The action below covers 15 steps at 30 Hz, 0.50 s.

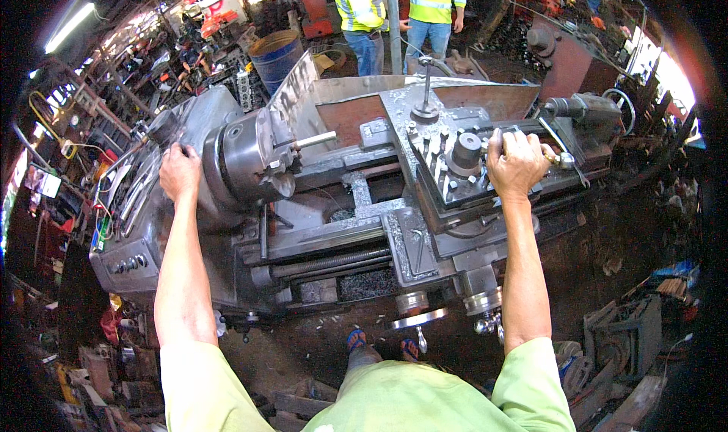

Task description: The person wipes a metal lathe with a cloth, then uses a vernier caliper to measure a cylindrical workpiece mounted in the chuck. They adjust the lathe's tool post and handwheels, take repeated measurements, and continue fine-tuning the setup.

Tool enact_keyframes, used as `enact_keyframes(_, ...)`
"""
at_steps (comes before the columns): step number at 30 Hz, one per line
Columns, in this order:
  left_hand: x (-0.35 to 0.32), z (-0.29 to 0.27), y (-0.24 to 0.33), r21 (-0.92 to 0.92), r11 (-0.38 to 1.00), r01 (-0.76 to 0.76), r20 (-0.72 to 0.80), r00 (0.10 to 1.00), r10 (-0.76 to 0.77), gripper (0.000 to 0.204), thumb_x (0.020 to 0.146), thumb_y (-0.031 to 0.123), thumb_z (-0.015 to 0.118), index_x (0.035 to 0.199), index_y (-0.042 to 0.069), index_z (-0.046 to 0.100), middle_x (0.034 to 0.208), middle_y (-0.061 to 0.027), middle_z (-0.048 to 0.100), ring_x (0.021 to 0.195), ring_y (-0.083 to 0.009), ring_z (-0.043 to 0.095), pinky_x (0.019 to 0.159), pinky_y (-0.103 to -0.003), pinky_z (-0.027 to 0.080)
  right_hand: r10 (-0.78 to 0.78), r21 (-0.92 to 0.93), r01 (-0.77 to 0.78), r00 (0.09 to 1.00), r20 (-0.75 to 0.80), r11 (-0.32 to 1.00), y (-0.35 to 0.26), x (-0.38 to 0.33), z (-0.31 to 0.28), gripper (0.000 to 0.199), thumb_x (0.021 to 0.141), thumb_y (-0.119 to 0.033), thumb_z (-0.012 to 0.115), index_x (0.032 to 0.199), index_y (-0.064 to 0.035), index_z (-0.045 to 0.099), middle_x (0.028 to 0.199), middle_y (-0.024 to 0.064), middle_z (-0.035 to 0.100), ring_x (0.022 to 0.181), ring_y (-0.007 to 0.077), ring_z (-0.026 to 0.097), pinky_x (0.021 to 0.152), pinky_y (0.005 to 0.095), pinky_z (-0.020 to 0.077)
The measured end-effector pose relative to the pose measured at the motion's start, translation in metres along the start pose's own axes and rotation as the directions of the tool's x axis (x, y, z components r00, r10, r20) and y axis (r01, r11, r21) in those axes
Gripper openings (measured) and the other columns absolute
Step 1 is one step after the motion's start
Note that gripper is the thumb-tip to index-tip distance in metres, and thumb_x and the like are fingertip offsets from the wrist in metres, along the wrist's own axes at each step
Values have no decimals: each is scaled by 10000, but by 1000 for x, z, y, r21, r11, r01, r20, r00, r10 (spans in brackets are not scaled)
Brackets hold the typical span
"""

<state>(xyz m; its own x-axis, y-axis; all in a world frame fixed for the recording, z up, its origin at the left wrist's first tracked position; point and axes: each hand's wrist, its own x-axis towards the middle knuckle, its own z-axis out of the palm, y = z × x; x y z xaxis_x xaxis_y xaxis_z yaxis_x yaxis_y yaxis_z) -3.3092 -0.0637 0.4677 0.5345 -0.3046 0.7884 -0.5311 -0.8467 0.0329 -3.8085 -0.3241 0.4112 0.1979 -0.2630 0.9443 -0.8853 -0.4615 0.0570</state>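
A large grey metal lathe (326, 239) stands before me. At the left, my left hand (180, 170) rests on top of its headstock (205, 114), fingers curled; what they close on, if anything, is hidden. Beside it sits the round chuck (246, 155), with a slim metal rod (315, 139) sticking out to the right. My right hand (519, 163) is closed just right of the tool post (466, 155), and I cannot make out what lies under its fingers. A metal ball knob (565, 160) and a wrench (563, 140) are close to that hand.
Metal shavings lie on the carriage (409, 242). Handwheels (418, 318) jut toward me. Long tools (140, 186) lie on the headstock's left. A blue drum (277, 57) and two people in yellow vests (360, 7) stand behind the lathe. Scrap (626, 341) fills the lower right.
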Motion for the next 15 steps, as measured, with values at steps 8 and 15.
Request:
enact_keyframes(8, 7, 2, -6, -66, 995, 80, 85, 994, -74, 328, 895, 364, 577, 1061, 98, 674, 1019, -167, 691, 927, -382, 662, 789, -481, 526, 0, -10, 0, 1000, 17, 1000, -1, 1, 0, 280, 841, -290, 623, 606, -138, 605, 646, 20, 592, 716, 228, 564, 710, 414, 342)
enact_keyframes(15, -120, -55, 74, -863, 505, -17, 85, 981, 177, 372, 857, 150, 674, 1200, 15, 623, 913, -144, 687, 833, -227, 656, 821, -382, 508, 4, -28, -3, 999, 40, 1000, -2, 0, 0, 292, 851, -294, 621, 605, -142, 586, 653, 27, 585, 711, 231, 557, 713, 408, 335)
